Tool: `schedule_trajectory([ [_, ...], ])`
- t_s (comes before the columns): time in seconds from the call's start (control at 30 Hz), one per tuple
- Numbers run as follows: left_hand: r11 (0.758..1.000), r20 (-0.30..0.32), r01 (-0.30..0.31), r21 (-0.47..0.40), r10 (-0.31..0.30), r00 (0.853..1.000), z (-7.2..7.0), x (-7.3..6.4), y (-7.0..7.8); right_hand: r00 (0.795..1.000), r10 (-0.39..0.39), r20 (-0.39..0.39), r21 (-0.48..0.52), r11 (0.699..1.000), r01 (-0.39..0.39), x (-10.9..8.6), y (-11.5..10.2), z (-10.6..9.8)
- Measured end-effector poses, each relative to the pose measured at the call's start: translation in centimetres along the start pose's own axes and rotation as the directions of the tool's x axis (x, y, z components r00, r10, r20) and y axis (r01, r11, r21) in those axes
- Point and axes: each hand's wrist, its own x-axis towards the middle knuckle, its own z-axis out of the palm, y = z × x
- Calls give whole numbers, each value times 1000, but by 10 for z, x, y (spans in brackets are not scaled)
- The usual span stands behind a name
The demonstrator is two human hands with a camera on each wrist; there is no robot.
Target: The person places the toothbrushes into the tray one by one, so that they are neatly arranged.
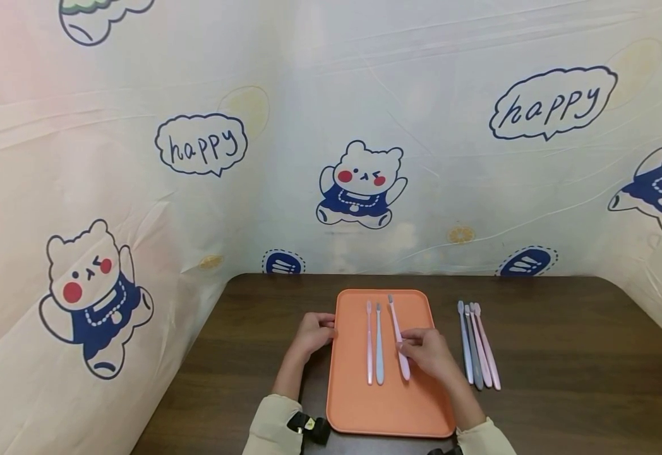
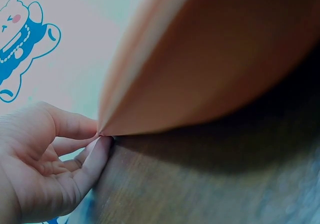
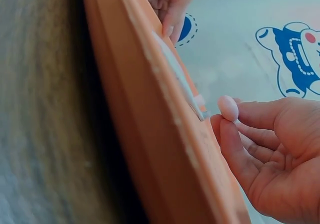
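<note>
An orange tray (image 1: 390,414) lies lengthwise on the table. My left hand (image 1: 312,335) pinches its left rim between thumb and fingers, as the left wrist view also shows. Over the tray, my right hand (image 1: 430,352) pinches a pink toothbrush (image 1: 404,368) by its handle, bristle head pointing away; the right wrist view shows its rounded pink end (image 3: 228,109) between thumb and fingers. To the left of it, a pink toothbrush (image 1: 369,347) and a light blue toothbrush (image 1: 379,354) lie side by side on the tray.
Right of the tray, several toothbrushes lie close together: a light blue one (image 1: 465,344), a grey one (image 1: 476,360) and pink ones (image 1: 489,359). They rest on the dark wooden table (image 1: 581,379). A printed curtain (image 1: 285,189) hangs behind and beside the table.
</note>
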Motion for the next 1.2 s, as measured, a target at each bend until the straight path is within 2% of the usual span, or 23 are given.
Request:
schedule_trajectory([
  [0.47,999,2,-16,-33,16,1000,1,0,0,1000,2,25,69,998,-3,-1,0,8],
  [0.73,1000,-2,-19,-18,19,1000,0,-1,0,999,36,14,54,998,-37,-1,1,12],
  [1.2,1000,-9,-4,-5,4,1000,1,0,2,999,37,25,47,998,-38,-1,-1,15],
])
